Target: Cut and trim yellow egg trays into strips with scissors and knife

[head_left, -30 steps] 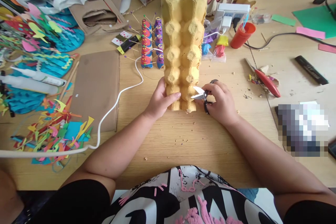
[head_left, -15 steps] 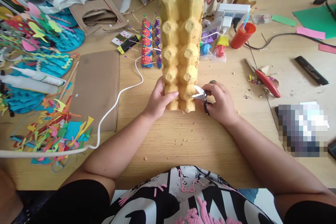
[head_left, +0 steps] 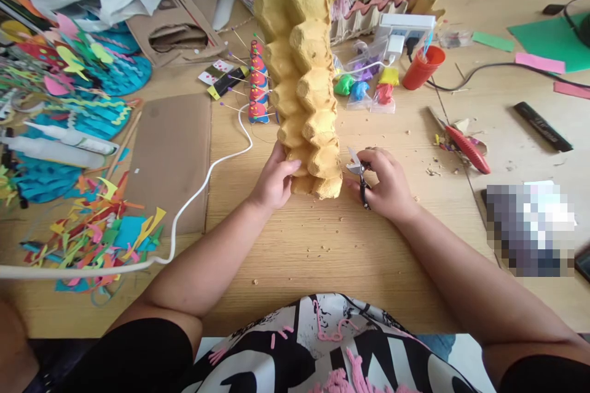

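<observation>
Yellow egg-carton strip (head_left: 306, 92) sits mid-frame, lengthwise away from the wearer, far end cut off at the top. Near end is between the hands, over the table (head_left: 271, 252). I've got the left hand (head_left: 274, 181) gripping the near left edge, thumb on top, other fingers mostly hidden. Right hand (head_left: 387, 187) grasps the scissors (head_left: 362, 177), blades parted, just beside the strip's right edge; I see no contact.

Handling, my read: moulded pulp, so light, dry, not slippery. Cups should stiffen it lengthwise, but thin walls would dent or tear under a squeeze. A one-end hold may let it twist; can't tell if the far end is supported. I'd hold low between cups, flat thumb, light pinch, fingers clear of the blades. Edges probably shed: crumbs (head_left: 325, 249) lie nearby.
</observation>
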`<state>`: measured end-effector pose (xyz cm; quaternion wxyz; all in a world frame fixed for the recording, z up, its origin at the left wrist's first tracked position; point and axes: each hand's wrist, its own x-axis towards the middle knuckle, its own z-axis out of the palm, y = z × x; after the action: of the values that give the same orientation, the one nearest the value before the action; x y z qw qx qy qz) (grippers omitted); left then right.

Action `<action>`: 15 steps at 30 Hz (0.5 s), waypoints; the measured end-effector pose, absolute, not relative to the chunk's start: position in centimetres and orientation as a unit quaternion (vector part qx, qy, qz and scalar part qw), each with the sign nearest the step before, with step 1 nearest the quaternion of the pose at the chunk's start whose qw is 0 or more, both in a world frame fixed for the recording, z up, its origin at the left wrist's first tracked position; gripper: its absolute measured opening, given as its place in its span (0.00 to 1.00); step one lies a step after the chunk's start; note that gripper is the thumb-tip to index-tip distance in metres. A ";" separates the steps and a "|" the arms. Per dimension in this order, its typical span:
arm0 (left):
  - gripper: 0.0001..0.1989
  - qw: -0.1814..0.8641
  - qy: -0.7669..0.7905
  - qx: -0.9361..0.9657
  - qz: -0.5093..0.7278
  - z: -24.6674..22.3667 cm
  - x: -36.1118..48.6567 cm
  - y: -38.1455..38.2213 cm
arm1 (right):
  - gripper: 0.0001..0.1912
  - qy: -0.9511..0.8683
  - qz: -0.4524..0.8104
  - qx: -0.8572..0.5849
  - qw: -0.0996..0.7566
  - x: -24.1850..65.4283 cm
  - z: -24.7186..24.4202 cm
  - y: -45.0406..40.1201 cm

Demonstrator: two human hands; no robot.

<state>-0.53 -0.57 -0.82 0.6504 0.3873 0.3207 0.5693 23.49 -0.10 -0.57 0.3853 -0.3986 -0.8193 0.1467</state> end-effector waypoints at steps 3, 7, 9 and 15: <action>0.29 0.675 0.313 0.369 0.557 -0.4 -0.5 -0.7 | 0.18 -0.838 0.122 -0.384 0.369 23.4 -0.4 -0.3; 0.34 0.707 0.299 0.342 0.542 0.0 -0.4 -0.7 | 0.19 -0.842 0.089 -0.378 0.374 23.4 -0.4 -0.3; 0.36 0.717 0.291 0.332 0.539 0.2 -0.4 -0.7 | 0.19 -0.843 0.072 -0.378 0.375 23.4 -0.4 -0.3; 0.41 0.735 0.297 0.303 0.528 0.3 -0.4 -0.7 | 0.18 -0.850 0.033 -0.380 0.365 23.3 -0.7 -0.4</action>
<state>-0.39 -0.71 0.32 0.7354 0.3034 0.2966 0.5283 23.29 -0.37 -0.68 0.3645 -0.3798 -0.8496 0.0331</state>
